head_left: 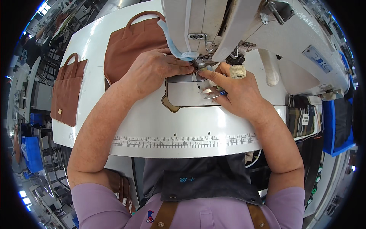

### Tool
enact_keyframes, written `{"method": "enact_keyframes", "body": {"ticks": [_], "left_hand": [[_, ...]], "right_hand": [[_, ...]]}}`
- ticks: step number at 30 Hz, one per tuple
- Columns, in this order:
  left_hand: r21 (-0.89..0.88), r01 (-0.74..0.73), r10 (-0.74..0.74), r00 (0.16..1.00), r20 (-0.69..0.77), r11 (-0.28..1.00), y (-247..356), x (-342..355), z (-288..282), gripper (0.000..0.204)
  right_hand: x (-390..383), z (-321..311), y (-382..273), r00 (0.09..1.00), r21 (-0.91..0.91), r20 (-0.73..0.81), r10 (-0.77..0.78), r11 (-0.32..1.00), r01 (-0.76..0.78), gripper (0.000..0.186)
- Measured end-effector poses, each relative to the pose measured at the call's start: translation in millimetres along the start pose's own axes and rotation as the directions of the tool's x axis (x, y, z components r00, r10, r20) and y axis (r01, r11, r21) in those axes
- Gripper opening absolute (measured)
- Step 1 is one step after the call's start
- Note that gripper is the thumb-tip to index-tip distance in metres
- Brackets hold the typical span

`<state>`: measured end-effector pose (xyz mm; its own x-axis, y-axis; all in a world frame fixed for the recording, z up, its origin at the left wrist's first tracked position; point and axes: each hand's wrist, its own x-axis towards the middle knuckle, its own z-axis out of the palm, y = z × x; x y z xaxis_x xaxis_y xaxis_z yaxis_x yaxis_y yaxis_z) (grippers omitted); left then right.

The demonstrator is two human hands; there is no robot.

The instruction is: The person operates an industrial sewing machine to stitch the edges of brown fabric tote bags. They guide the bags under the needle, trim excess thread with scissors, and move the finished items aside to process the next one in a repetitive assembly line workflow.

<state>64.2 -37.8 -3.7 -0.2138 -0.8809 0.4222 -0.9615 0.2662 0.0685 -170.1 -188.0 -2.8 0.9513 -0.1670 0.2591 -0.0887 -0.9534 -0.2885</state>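
Observation:
A brown handbag (131, 45) with a looped handle lies on the white sewing machine table (152, 122), its right side reaching under the machine head. My left hand (156, 68) is on the bag's near right edge, fingers together, tips pressed at the presser foot (198, 65); the thumb is hidden. Closed around a small pair of thread snips (214, 92), my right hand (240, 89) has the silver blades pointing left over the metal plate (183, 93). Its thumb and index finger reach to the foot's right side. What those fingertips touch is too small to make out.
Another brown bag (68, 91) lies at the table's left. The sewing machine (244, 30) overhangs both hands, with a light blue strip (169, 40) hanging from it. A ruler strip (183, 142) runs along the near edge. Striped fabric (299, 118) and a blue bin (331, 129) stand right.

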Motion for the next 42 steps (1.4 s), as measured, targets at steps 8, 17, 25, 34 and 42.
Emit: {"method": "enact_keyframes", "body": {"ticks": [8, 17, 25, 34, 42], "left_hand": [[-0.007, 0.029, -0.030, 0.999, -0.019, 1.000, 2, 1, 2, 0.043], [0.031, 0.107, -0.109, 0.992, 0.067, 0.994, 29, -5, -6, 0.045], [0.015, 0.278, -0.268, 0.912, 0.309, 0.961, 80, 12, -28, 0.045], [-0.221, 0.202, -0.187, 0.978, 0.090, 0.954, 52, -15, -3, 0.048], [-0.161, 0.242, -0.235, 0.970, 0.063, 0.957, 53, -13, 2, 0.049]], "right_hand": [[-1, 2, 2, 0.999, 0.039, -0.035, -0.001, 0.999, 0.002, 0.048], [-1, 9, 8, 0.983, -0.050, -0.152, -0.099, 0.994, 0.093, 0.038], [-3, 5, 3, 1.000, -0.048, 0.013, 0.026, 0.999, -0.026, 0.041], [1, 7, 2, 1.000, -0.015, -0.026, -0.001, 1.000, 0.001, 0.035], [-1, 8, 1, 0.999, -0.052, -0.052, 0.003, 0.999, -0.005, 0.035]]}}
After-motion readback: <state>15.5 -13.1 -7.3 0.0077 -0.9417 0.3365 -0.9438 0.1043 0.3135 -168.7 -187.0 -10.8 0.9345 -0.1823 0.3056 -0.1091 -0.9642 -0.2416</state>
